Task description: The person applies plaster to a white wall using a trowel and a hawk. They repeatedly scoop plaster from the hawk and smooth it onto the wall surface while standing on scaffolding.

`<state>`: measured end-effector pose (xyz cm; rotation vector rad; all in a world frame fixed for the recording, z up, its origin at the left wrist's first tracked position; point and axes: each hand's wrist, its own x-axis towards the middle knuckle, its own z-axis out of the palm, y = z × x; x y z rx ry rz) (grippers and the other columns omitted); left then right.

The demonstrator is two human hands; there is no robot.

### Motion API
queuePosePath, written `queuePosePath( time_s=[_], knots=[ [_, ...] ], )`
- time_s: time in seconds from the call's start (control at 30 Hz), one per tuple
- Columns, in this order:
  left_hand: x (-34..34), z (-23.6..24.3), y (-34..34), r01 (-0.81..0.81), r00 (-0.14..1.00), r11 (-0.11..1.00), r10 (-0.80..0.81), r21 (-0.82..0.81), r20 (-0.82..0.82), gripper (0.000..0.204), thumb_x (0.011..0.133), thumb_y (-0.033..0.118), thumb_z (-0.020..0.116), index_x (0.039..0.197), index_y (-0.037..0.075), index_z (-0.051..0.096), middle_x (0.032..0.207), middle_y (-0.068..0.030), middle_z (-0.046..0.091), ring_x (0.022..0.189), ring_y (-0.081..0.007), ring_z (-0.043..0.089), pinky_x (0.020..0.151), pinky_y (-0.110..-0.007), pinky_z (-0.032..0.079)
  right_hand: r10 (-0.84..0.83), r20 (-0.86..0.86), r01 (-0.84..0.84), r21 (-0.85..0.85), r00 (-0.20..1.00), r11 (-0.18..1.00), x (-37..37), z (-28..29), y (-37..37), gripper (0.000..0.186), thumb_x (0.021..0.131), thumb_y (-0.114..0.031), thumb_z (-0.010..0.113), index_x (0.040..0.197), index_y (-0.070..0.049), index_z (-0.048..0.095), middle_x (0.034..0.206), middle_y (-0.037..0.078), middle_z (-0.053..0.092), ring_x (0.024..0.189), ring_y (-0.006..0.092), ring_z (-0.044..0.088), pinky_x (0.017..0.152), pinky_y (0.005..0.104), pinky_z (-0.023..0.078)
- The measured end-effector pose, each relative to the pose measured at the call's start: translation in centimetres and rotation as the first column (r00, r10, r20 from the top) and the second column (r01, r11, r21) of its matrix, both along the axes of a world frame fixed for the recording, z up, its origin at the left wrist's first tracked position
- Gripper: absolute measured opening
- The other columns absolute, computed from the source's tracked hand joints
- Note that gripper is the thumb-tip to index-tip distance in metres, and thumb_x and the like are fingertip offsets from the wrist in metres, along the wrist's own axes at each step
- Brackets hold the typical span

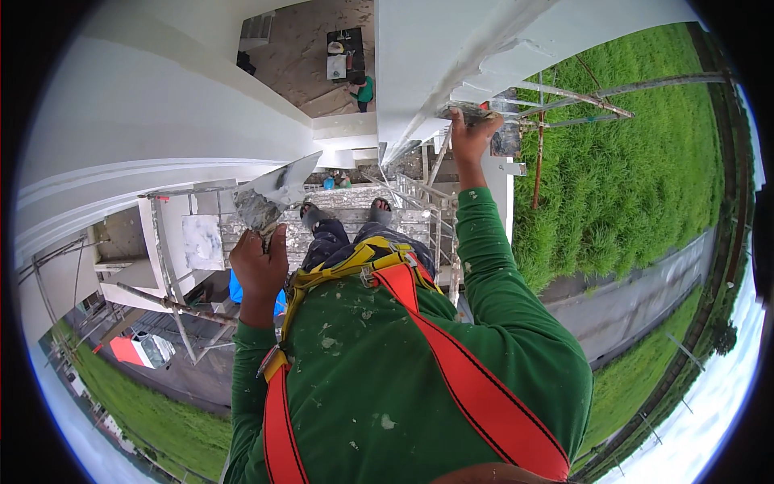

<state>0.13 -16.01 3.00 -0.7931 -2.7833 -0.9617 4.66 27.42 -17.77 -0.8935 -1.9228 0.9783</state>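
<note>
My left hand (260, 266) is closed around the handle of a wide, flat-bladed putty knife (297, 179). Grey, caked putty (256, 210) covers the part of the blade near my fingers. My right hand (474, 143) reaches up and grips a putty-smeared scraper (468, 114), held close to the edge of the white wall (419, 64). Whether its blade touches the wall I cannot tell. A band of wet-looking grey filler (477, 58) runs along that wall beside my right hand. Both sleeves are green and spotted with paint.
My feet stand on splattered scaffold planks (367, 234), with metal poles (165, 258) at the left and more poles (588, 97) at the right. A white-smeared board (203, 242) lies to the left. Far below, a person in green (365, 93) is beside a dark table (345, 48).
</note>
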Motion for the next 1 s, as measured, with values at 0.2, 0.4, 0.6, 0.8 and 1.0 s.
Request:
queuePosePath(
  time_s=[0.2,0.4,0.6,0.8,1.0],
  knots=[
    [0.3,0.2,-0.1,-0.019,0.998,0.995,0.025,-0.098,0.064,0.022,0.091,0.013,0.075,0.079,-0.002,0.066,0.071,-0.0197,0.063,0.063,-0.0412,0.062,0.057,-0.045,0.047,0.012,-0.024,-0.015,-0.140,1.000,0.990,0.7,0.5,0.8,0.096,0.088,-0.025,0.085,0.143,0.011,0.015,0.134,0.030,0.051,0.122,0.0341,0.056,0.106,0.0400,0.043],
    [0.7,0.6,-0.1,-0.011,0.995,0.996,0.020,-0.089,0.103,0.023,0.092,0.014,0.074,0.078,-0.002,0.064,0.070,-0.0205,0.062,0.063,-0.0418,0.061,0.058,-0.045,0.047,0.033,-0.104,-0.053,-0.194,0.994,0.979,2.1,-1.1,3.4,0.095,0.088,-0.026,0.085,0.142,0.010,0.016,0.139,0.030,0.047,0.126,0.0339,0.053,0.109,0.0411,0.042],
    [0.4,0.8,0.8,0.074,0.990,0.997,-0.072,-0.008,0.117,0.031,0.098,0.021,0.069,0.077,-0.002,0.063,0.067,-0.0148,0.062,0.056,-0.0306,0.061,0.054,-0.040,0.046,-0.286,-0.287,0.161,-0.390,0.914,0.906,6.1,-0.1,3.9,0.070,0.095,-0.034,0.075,0.135,0.005,0.035,0.138,0.026,0.047,0.122,0.0329,0.052,0.103,0.0427,0.045],
    [-1.7,1.6,5.3,0.227,0.309,0.878,-0.476,0.422,0.823,0.047,0.105,0.040,0.060,0.077,0.003,0.060,0.064,-0.0006,0.056,0.052,-0.0081,0.052,0.048,-0.025,0.040,-0.212,-0.865,-0.890,-0.452,0.455,-0.065,6.6,10.1,-5.3,0.054,0.100,-0.061,0.052,0.113,-0.010,0.062,0.103,0.006,0.054,0.091,0.0179,0.050,0.064,0.0336,0.046],
    [-0.2,3.6,10.9,0.317,0.114,0.749,-0.639,0.581,0.761,0.048,0.106,0.038,0.058,0.075,0.002,0.058,0.063,-0.0004,0.055,0.051,-0.0078,0.051,0.047,-0.025,0.038,0.077,-0.820,-0.806,-0.571,0.567,-0.156,3.3,17.7,-11.7,0.047,0.099,-0.038,0.060,0.130,-0.003,0.056,0.115,0.010,0.060,0.107,0.0180,0.059,0.083,0.0304,0.053]
  ],
)
